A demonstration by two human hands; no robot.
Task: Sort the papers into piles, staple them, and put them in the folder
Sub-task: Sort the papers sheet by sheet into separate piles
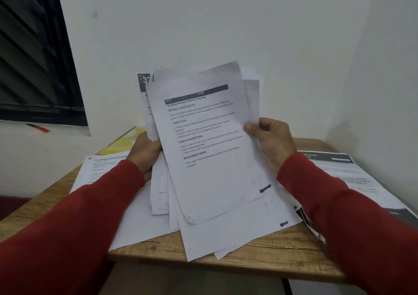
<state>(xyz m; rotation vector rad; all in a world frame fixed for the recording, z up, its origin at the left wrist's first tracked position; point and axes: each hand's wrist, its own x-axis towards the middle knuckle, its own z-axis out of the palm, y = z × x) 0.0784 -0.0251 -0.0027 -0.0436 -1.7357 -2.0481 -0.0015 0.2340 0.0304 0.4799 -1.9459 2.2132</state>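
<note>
- The left hand (144, 152) grips the left edge of a loose stack of printed papers (162, 195), fingers curled behind the sheets and the palm side against their margin.
- The right hand (272, 143) pinches the right edge of the front sheet (210, 154), thumb on the printed face and the other fingers curled behind it.
- That front sheet stands tilted and raised above the small wooden table (271, 256); its headings read "INITIAL SCENE SETUP", "TASK GOAL", "TASK DESCRIPTION" and "REQUIRED PROPS", and a handwritten "F" with a circled number sits near its lower right corner.
- Behind it, further sheets fan out; one shows a dark header block (144, 82) at the upper left.
- A larger sheet (228, 229) lies below the held ones, with a similar handwritten mark, its lower corner reaching past the table's front edge.
- A printed pile (99, 168) lies on the table to the left, another (346, 174) to the right.
- A yellow folder (122, 145) lies at the far left of the table, partly hidden by the left hand.
- A red pen (38, 127) rests on the ledge under the dark window (34, 57).
- Both arms wear red sleeves (352, 222).
</note>
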